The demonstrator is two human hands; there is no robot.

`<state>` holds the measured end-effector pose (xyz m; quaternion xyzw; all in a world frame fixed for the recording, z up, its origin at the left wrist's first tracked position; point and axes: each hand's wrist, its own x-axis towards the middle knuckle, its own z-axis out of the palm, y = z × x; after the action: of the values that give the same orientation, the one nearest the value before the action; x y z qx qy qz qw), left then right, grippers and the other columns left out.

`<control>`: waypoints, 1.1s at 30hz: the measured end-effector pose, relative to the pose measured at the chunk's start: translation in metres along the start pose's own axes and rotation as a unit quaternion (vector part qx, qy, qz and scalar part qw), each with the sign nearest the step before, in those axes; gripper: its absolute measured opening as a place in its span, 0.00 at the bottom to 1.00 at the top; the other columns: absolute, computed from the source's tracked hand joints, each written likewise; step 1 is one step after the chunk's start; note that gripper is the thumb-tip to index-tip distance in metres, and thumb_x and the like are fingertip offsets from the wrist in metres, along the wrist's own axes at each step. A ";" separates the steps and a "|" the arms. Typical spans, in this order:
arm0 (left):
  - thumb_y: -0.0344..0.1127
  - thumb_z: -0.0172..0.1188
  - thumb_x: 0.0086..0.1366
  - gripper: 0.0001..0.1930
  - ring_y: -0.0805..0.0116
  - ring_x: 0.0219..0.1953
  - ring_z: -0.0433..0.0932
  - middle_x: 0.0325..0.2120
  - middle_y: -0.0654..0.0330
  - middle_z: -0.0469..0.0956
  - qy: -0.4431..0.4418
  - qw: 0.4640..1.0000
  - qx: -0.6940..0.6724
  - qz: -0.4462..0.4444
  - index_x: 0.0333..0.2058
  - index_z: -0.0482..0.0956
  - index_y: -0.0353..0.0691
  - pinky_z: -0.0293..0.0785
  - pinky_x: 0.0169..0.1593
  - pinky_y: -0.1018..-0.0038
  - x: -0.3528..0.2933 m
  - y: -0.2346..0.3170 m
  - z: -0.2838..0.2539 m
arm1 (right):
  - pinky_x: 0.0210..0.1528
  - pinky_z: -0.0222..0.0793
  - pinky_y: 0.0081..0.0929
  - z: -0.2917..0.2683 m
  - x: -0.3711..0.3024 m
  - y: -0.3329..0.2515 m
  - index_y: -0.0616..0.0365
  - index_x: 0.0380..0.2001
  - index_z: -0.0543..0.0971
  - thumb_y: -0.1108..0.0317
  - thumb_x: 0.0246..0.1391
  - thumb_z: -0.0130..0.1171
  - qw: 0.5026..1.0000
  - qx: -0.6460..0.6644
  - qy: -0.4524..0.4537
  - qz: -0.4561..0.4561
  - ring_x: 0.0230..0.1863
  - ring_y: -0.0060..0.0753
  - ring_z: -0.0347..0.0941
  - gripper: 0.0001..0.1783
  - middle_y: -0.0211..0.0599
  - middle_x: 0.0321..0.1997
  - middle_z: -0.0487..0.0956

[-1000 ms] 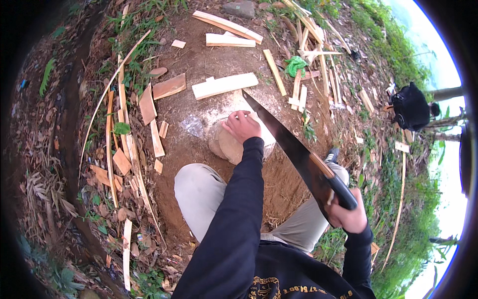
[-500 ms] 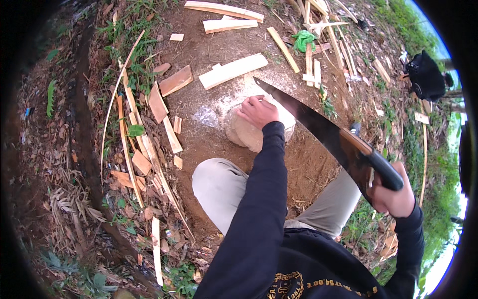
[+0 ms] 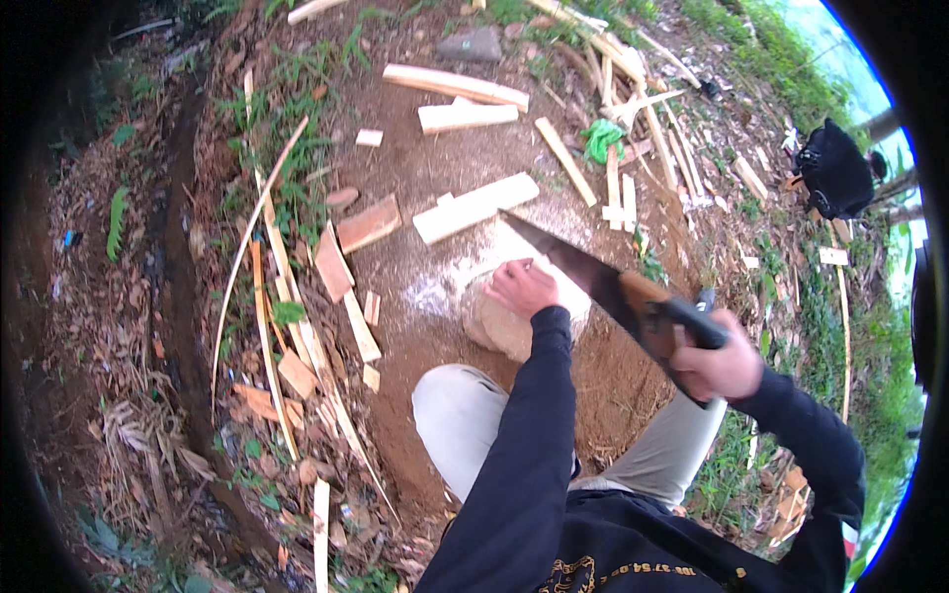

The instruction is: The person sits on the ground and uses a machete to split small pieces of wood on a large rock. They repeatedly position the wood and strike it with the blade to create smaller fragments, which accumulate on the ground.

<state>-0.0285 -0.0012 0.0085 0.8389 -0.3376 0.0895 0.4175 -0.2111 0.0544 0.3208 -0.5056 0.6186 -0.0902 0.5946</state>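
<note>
Head view, looking down: the right hand (image 3: 727,361) has its fingers closed round the handle of a saw (image 3: 598,282), whose blade slants far and left across the right of a stump (image 3: 504,331). The left hand (image 3: 524,287) rests on the stump's top, fingers bent; whether they grip any wood I can't tell. Sawdust (image 3: 499,240) lies just beyond, so some sawing looks done, but I can't see how deep a cut runs or how much is left. A pale board (image 3: 474,208) lies farther off.
</note>
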 end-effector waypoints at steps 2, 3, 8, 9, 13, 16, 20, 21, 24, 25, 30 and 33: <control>0.34 0.56 0.53 0.04 0.60 0.46 0.70 0.33 0.61 0.70 -0.015 1.000 -0.007 -0.011 0.29 0.75 0.50 0.49 0.66 0.44 0.004 -0.011 -0.005 | 0.11 0.61 0.25 0.018 0.008 -0.009 0.60 0.22 0.68 0.80 0.46 0.60 0.999 0.042 0.012 0.008 0.09 0.26 0.67 0.10 0.31 0.10 0.69; 0.35 0.56 0.54 0.03 0.60 0.47 0.70 0.34 0.61 0.70 -0.027 1.000 0.009 -0.014 0.29 0.76 0.51 0.47 0.66 0.43 0.004 -0.010 -0.006 | 0.10 0.60 0.25 0.012 0.010 -0.016 0.60 0.20 0.66 0.83 0.46 0.58 0.998 0.037 -0.055 0.000 0.08 0.27 0.67 0.11 0.32 0.10 0.68; 0.35 0.58 0.55 0.02 0.59 0.51 0.68 0.37 0.60 0.70 -0.109 0.994 -0.026 0.018 0.29 0.76 0.51 0.44 0.67 0.41 0.002 0.010 -0.014 | 0.10 0.58 0.24 -0.007 0.014 -0.043 0.61 0.18 0.69 0.83 0.46 0.55 0.980 0.186 -0.031 0.059 0.07 0.24 0.62 0.09 0.32 0.08 0.65; 0.34 0.59 0.54 0.03 0.59 0.52 0.67 0.38 0.59 0.70 -0.100 0.994 -0.032 0.006 0.30 0.76 0.51 0.44 0.68 0.41 0.004 0.010 -0.012 | 0.10 0.58 0.23 0.001 0.011 -0.043 0.61 0.19 0.68 0.83 0.46 0.55 0.982 0.177 -0.028 0.059 0.07 0.24 0.61 0.09 0.32 0.08 0.64; 0.30 0.59 0.53 0.08 0.56 0.55 0.67 0.42 0.55 0.69 -0.087 0.995 -0.037 0.031 0.34 0.74 0.47 0.43 0.68 0.39 0.008 0.015 -0.010 | 0.10 0.57 0.24 0.021 0.009 -0.024 0.60 0.21 0.66 0.85 0.45 0.55 0.986 0.158 -0.039 0.041 0.07 0.24 0.61 0.10 0.31 0.09 0.63; 0.32 0.55 0.56 0.03 0.53 0.56 0.67 0.43 0.55 0.69 -0.065 0.997 -0.044 0.010 0.30 0.74 0.45 0.45 0.68 0.38 0.003 0.008 -0.017 | 0.11 0.59 0.25 0.028 -0.001 -0.011 0.60 0.21 0.66 0.82 0.45 0.57 0.979 0.196 -0.040 0.033 0.09 0.23 0.64 0.10 0.31 0.12 0.68; 0.34 0.51 0.58 0.04 0.53 0.55 0.68 0.42 0.57 0.69 -0.017 0.999 -0.035 0.006 0.28 0.73 0.45 0.46 0.67 0.37 0.003 -0.007 -0.018 | 0.13 0.60 0.22 0.039 -0.005 -0.008 0.60 0.20 0.68 0.79 0.48 0.58 0.987 0.139 -0.085 0.004 0.11 0.20 0.66 0.09 0.28 0.13 0.69; 0.35 0.50 0.58 0.04 0.53 0.55 0.68 0.42 0.57 0.69 -0.015 0.999 -0.034 0.002 0.28 0.73 0.45 0.46 0.67 0.37 0.001 -0.008 -0.019 | 0.13 0.60 0.22 0.040 -0.004 -0.004 0.60 0.20 0.68 0.78 0.48 0.58 0.989 0.125 -0.084 -0.010 0.11 0.20 0.67 0.09 0.28 0.13 0.69; 0.35 0.51 0.58 0.03 0.54 0.51 0.70 0.39 0.58 0.71 -0.001 0.998 -0.056 0.005 0.29 0.73 0.46 0.46 0.67 0.37 0.005 -0.011 -0.018 | 0.14 0.62 0.20 0.039 -0.001 0.000 0.60 0.20 0.70 0.76 0.47 0.59 0.992 0.102 -0.079 -0.017 0.12 0.19 0.68 0.09 0.27 0.13 0.70; 0.35 0.51 0.58 0.03 0.55 0.50 0.71 0.37 0.59 0.72 0.000 0.998 -0.064 0.009 0.29 0.73 0.45 0.46 0.67 0.38 0.007 -0.011 -0.017 | 0.14 0.62 0.20 0.035 0.000 0.001 0.60 0.20 0.70 0.76 0.47 0.59 0.992 0.095 -0.077 -0.014 0.12 0.19 0.68 0.09 0.27 0.13 0.70; 0.35 0.53 0.56 0.04 0.56 0.45 0.72 0.32 0.61 0.74 -0.071 0.997 -0.006 0.035 0.30 0.73 0.46 0.45 0.68 0.43 0.008 -0.006 -0.020 | 0.13 0.63 0.20 0.018 -0.002 -0.005 0.61 0.19 0.70 0.76 0.48 0.58 0.993 0.082 -0.083 -0.028 0.11 0.21 0.68 0.09 0.28 0.12 0.70; 0.34 0.54 0.56 0.03 0.59 0.47 0.71 0.34 0.62 0.74 -0.101 0.994 0.025 0.038 0.31 0.73 0.48 0.44 0.69 0.43 0.005 -0.001 -0.021 | 0.13 0.62 0.22 0.020 0.000 0.001 0.62 0.18 0.71 0.76 0.49 0.57 0.990 0.098 -0.095 -0.039 0.10 0.21 0.68 0.09 0.29 0.12 0.70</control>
<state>-0.0212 0.0129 0.0230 0.8404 -0.4076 0.0284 0.3560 -0.1945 0.0644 0.3144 -0.4749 0.5272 -0.1249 0.6935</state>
